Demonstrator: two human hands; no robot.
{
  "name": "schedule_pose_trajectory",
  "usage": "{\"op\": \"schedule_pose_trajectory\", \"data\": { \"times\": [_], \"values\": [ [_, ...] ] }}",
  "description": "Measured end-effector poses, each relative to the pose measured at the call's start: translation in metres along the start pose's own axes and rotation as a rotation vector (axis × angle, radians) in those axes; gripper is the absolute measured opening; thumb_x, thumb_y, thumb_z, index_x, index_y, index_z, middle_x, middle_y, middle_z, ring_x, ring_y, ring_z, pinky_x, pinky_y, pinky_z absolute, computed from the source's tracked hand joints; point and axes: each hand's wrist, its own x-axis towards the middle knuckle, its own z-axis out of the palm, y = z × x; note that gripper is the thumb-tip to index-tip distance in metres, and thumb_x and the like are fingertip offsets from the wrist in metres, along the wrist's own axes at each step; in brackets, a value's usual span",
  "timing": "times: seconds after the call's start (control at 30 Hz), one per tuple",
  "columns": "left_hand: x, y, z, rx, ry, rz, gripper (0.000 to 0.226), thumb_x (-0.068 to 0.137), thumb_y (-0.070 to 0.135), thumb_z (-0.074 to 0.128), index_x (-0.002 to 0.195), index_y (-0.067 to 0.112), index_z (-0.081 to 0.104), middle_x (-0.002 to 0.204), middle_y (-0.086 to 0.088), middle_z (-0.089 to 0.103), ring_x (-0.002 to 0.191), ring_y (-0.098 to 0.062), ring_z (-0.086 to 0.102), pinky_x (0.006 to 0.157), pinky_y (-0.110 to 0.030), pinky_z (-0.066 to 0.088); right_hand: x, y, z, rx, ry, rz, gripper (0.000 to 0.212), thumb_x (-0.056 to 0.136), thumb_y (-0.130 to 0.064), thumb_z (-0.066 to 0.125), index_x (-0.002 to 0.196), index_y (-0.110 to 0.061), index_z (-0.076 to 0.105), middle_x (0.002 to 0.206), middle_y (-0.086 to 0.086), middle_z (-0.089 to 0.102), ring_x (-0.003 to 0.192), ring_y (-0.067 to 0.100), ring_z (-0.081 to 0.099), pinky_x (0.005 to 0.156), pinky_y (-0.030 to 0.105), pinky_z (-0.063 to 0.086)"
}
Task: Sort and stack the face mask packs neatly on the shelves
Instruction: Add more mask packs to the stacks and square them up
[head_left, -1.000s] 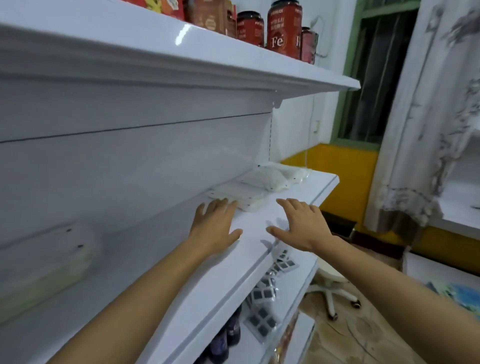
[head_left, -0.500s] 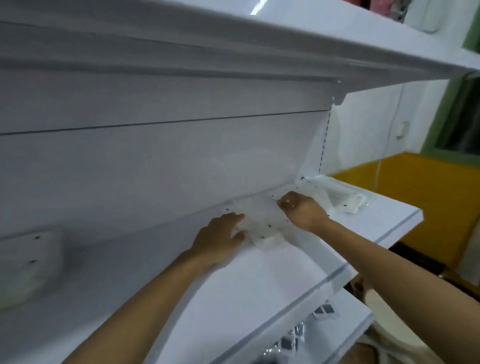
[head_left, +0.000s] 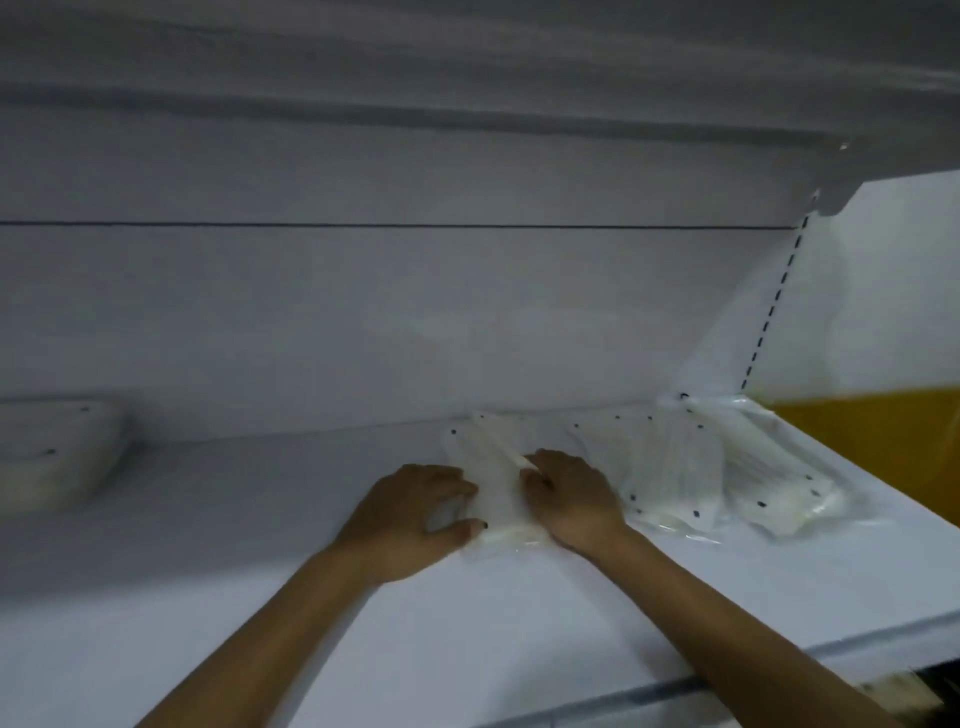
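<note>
Both hands are up on the white laminate shelf (head_left: 363, 613), working on a clear plastic face mask pack with small black dots (head_left: 498, 483) that lies toward the far side of the shelf, close to the grey-white back panel (head_left: 415, 322). The left hand (head_left: 410, 514) has its fingers and thumb curled round the pack's left edge, the thumb pressing on its near corner. The right hand (head_left: 571, 499) grips the pack's right side, fingers bent onto the plastic. Just to the right lie more clear dotted mask packs (head_left: 675, 473), overlapping one another untidily and reaching toward the shelf's far right corner. Well apart at the far left rests a pale rounded bundle of packs (head_left: 57, 457), blurred. Beyond the shelf's right end shows a yellow wall (head_left: 883, 431).
</note>
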Motion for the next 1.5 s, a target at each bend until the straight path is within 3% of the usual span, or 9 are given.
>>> {"op": "schedule_pose_trajectory", "data": {
  "times": [0.17, 0.3, 0.4, 0.5, 0.67, 0.77, 1.1, 1.3, 1.5],
  "values": [
    [-0.004, 0.008, -0.001, -0.015, 0.021, -0.087, 0.066, 0.074, 0.082, 0.045, 0.126, 0.044, 0.058, 0.137, 0.026, 0.046, 0.128, 0.004, 0.038, 0.102, -0.011, 0.025, -0.005, 0.004, -0.015, 0.796, 0.167, 0.234, 0.029, 0.101, -0.028, 0.042, 0.079, -0.017, 0.059, 0.078, 0.002, 0.059, 0.072, 0.016, 0.055, 0.067, 0.029, 0.040],
    [-0.006, 0.008, 0.000, -0.087, 0.103, -0.134, 0.056, 0.073, 0.067, 0.047, 0.112, 0.033, 0.070, 0.123, 0.022, 0.058, 0.114, 0.001, 0.055, 0.098, -0.016, 0.040, -0.013, -0.001, -0.029, 1.091, 0.231, 0.327, 0.027, 0.102, -0.025, 0.043, 0.090, -0.011, 0.063, 0.084, 0.003, 0.061, 0.078, 0.016, 0.055, 0.070, 0.026, 0.042],
    [-0.006, 0.009, -0.005, -0.230, 0.215, -0.247, 0.016, 0.091, 0.030, 0.057, 0.094, 0.030, 0.072, 0.092, 0.021, 0.068, 0.082, 0.000, 0.064, 0.069, -0.010, 0.046, -0.019, -0.004, -0.037, 1.149, 0.245, 0.354, 0.029, 0.102, -0.026, 0.043, 0.104, -0.006, 0.063, 0.094, 0.010, 0.062, 0.083, 0.017, 0.058, 0.065, 0.019, 0.041],
    [-0.006, 0.007, -0.011, -0.372, 0.360, -0.343, 0.024, 0.095, 0.018, 0.054, 0.074, 0.025, 0.064, 0.070, 0.011, 0.062, 0.056, 0.000, 0.053, 0.049, -0.014, 0.039, -0.020, -0.004, -0.044, 1.288, 0.252, 0.451, 0.035, 0.101, -0.028, 0.046, 0.118, -0.001, 0.060, 0.111, 0.018, 0.064, 0.096, 0.029, 0.060, 0.081, 0.030, 0.048],
    [-0.010, 0.014, -0.010, -0.387, 0.201, -0.286, 0.025, 0.086, 0.033, 0.055, 0.079, 0.016, 0.072, 0.079, 0.024, 0.066, 0.073, 0.006, 0.057, 0.067, -0.010, 0.042, -0.015, 0.004, -0.044, 1.772, 0.073, 0.676, 0.028, 0.090, -0.036, 0.062, 0.111, -0.019, 0.064, 0.081, 0.005, 0.057, 0.050, 0.012, 0.035, 0.040, 0.019, 0.033],
    [-0.007, 0.014, -0.008, -0.246, 0.149, -0.205, 0.041, 0.076, 0.054, 0.049, 0.084, 0.023, 0.074, 0.081, 0.047, 0.057, 0.085, 0.023, 0.053, 0.079, -0.002, 0.038, -0.015, 0.007, -0.043, 1.887, -0.056, 0.594, 0.032, 0.079, -0.035, 0.066, 0.096, -0.009, 0.073, 0.079, 0.010, 0.067, 0.061, 0.020, 0.045, 0.052, 0.025, 0.036],
    [-0.005, 0.001, -0.003, -0.159, 0.160, -0.155, 0.038, 0.077, 0.065, 0.036, 0.094, 0.046, 0.065, 0.112, 0.025, 0.060, 0.113, 0.000, 0.053, 0.095, -0.013, 0.037, -0.028, -0.038, -0.059, 1.084, 0.327, 0.101, 0.034, 0.091, -0.030, 0.054, 0.072, -0.002, 0.052, 0.060, 0.012, 0.044, 0.053, 0.019, 0.041, 0.058, 0.026, 0.032],
    [-0.005, 0.014, -0.027, -0.917, 0.373, -0.304, 0.058, 0.083, 0.075, 0.038, 0.098, 0.030, 0.072, 0.099, 0.016, 0.073, 0.097, 0.001, 0.065, 0.089, -0.021, 0.045, -0.039, -0.071, -0.049, 1.660, -0.177, 0.281, 0.025, 0.096, -0.025, 0.052, 0.094, -0.009, 0.070, 0.090, 0.010, 0.075, 0.084, 0.024, 0.071, 0.085, 0.040, 0.053],
    [0.003, 0.020, -0.032, -1.145, 0.431, -0.362, 0.065, 0.084, 0.053, 0.065, 0.135, 0.018, 0.048, 0.116, 0.002, 0.067, 0.097, -0.012, 0.067, 0.086, -0.029, 0.051, -0.038, -0.065, -0.032, 0.958, 0.198, -0.072, 0.021, 0.099, -0.035, 0.049, 0.092, -0.029, 0.067, 0.079, -0.019, 0.066, 0.077, 0.002, 0.058, 0.071, 0.028, 0.045]
  ]
}}
